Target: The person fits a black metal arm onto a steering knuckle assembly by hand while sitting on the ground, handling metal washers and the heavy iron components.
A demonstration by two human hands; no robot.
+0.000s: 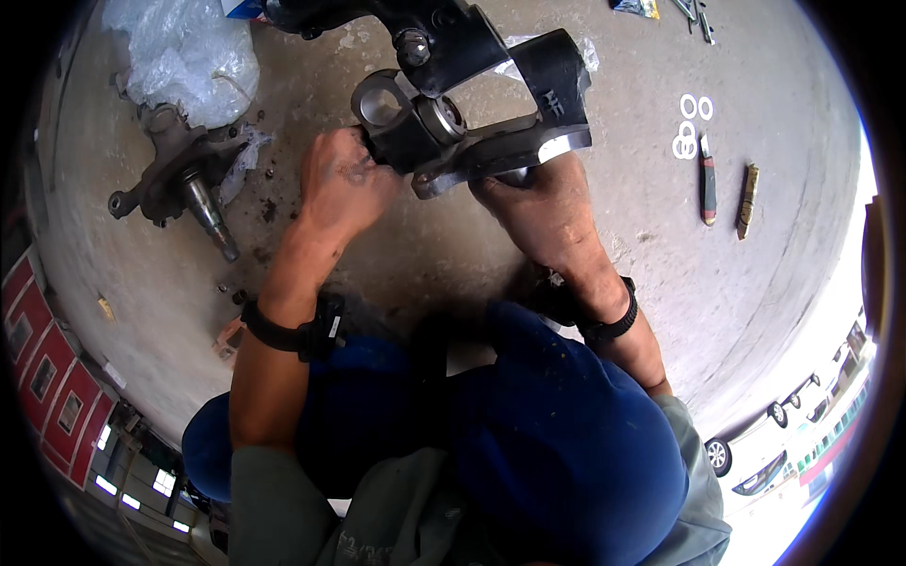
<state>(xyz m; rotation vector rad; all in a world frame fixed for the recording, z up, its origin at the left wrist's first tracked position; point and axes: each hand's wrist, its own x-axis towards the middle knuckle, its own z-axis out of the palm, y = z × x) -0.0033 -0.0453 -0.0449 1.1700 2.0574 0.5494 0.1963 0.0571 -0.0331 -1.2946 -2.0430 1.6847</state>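
A black steering knuckle with a forked, machined frame sits at the end of a black axle beam. A round metal bearing-like ring shows in the joint, beside an eye with an open bore. My left hand is closed at the knuckle's lower left side, its fingertips hidden behind the metal. From below, my right hand grips the lower arm of the knuckle, with its thumb at a rounded grey metal end and the other fingers mostly hidden.
A dirty knuckle with a spindle lies on the floor at left, near clear plastic wrap. At right lie white rings, a red-and-black-handled knife and a brown strip-like piece. Tools lie farther off.
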